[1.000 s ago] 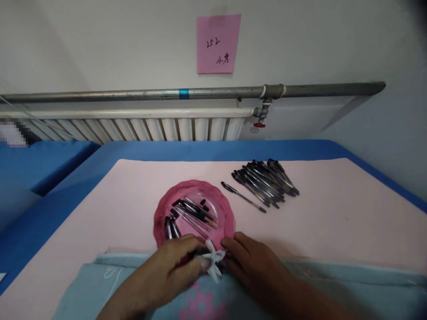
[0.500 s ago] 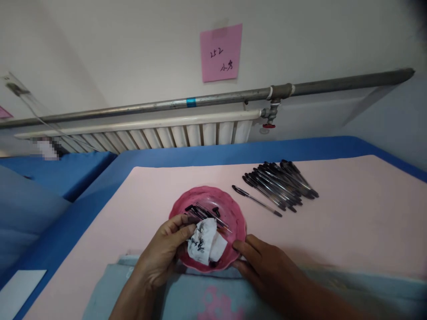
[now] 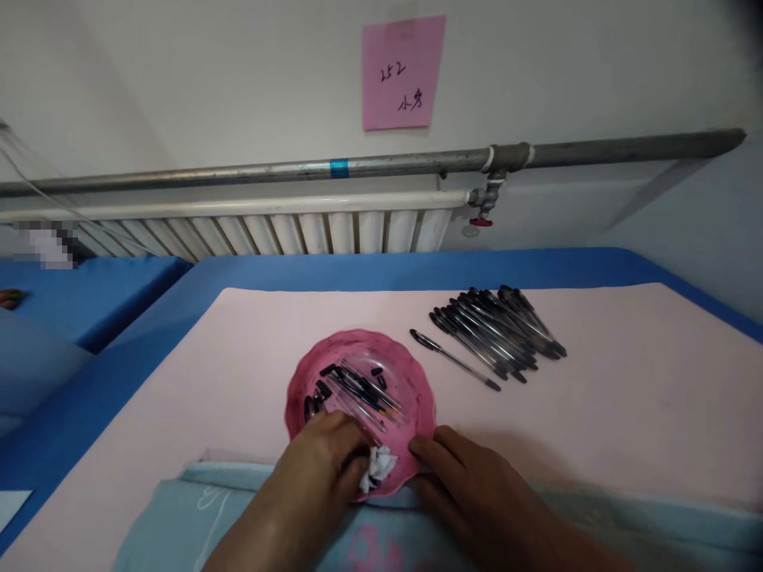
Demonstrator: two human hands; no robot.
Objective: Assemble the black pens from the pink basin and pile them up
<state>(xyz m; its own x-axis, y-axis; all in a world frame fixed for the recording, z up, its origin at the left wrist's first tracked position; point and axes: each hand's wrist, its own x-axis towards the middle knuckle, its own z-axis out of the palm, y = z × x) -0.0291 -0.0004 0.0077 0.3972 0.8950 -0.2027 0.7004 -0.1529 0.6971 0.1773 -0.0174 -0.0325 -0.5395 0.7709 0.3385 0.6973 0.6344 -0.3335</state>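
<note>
A pink scalloped plate (image 3: 420,373) holds clear pen barrels (image 3: 358,409), black caps (image 3: 325,388) and pen refills with dark ink. My left hand (image 3: 325,453) reaches into the plate, its fingers curled and closed around a crumpled white tissue (image 3: 380,466) with black ink stains; the fingertips are partly hidden. My right hand (image 3: 462,469) pinches the plate's right rim, thumb below and fingers over the edge. One capped pen (image 3: 454,360) lies apart, to the right of the plate. Beyond it is a pile of black-capped pens (image 3: 492,330) laid side by side.
A pink sheet (image 3: 632,381) covers the blue table (image 3: 381,270). Light blue cloth with a pink print (image 3: 238,516) lies at the near edge. Behind stand a radiator (image 3: 310,234) and a metal pipe (image 3: 238,172). Part of another person's hand (image 3: 10,299) shows at far left.
The tissue was spread over the plate's front; now it is bunched up lower down, under my left hand. More of the pen parts show. My right hand stays on the rim.
</note>
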